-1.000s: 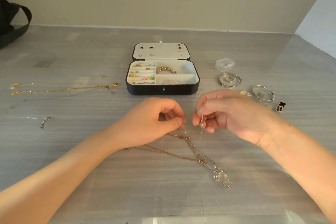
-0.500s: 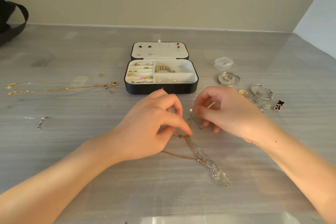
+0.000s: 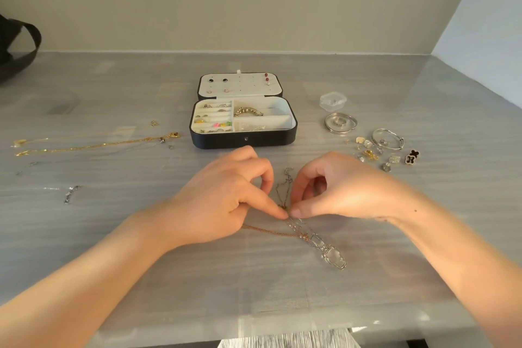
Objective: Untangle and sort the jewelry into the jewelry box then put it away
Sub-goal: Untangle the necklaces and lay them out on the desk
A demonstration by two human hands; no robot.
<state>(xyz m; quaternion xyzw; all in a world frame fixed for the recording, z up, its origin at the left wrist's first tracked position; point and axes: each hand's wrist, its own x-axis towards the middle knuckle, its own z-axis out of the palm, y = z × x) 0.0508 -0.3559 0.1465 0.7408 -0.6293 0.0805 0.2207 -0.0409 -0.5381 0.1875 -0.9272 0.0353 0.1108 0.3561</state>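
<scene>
Both hands are down on the grey table (image 3: 118, 237), near the middle, meeting over the tangled chains (image 3: 301, 232). The left hand (image 3: 226, 198) has its fingers curled, with thumb and forefinger brought together in a tight pinch on the knot. The right hand (image 3: 339, 189) comes in from the other side, its fingers also curled, and its thumb tip pinches the same spot, so the two grips nearly touch.

From that knot a thin dark loop of chain runs away toward the far side, between the two hands. Toward the near right, a silver run of long links ends in a clear pendant (image 3: 334, 258) lying flat on the table. A fine pinkish chain trails off under the left hand.

The jewelry box (image 3: 243, 141) sits open just beyond the hands, its lid (image 3: 240, 87) laid back with a few stud earrings pinned in it. Inside, rings (image 3: 214, 118) fill the left slots and a beaded bracelet (image 3: 248, 111) lies in the far right compartment.

To the left, well apart, two gold necklaces (image 3: 96, 144) are stretched out in lines. To the right of the box are a small clear plastic case (image 3: 332, 100), a round dish (image 3: 340, 123), a silver bangle (image 3: 387, 138) and a scatter of small charms, among them a black clover pair (image 3: 412, 157). A black bag strap (image 3: 19, 45) shows at the far left edge.
</scene>
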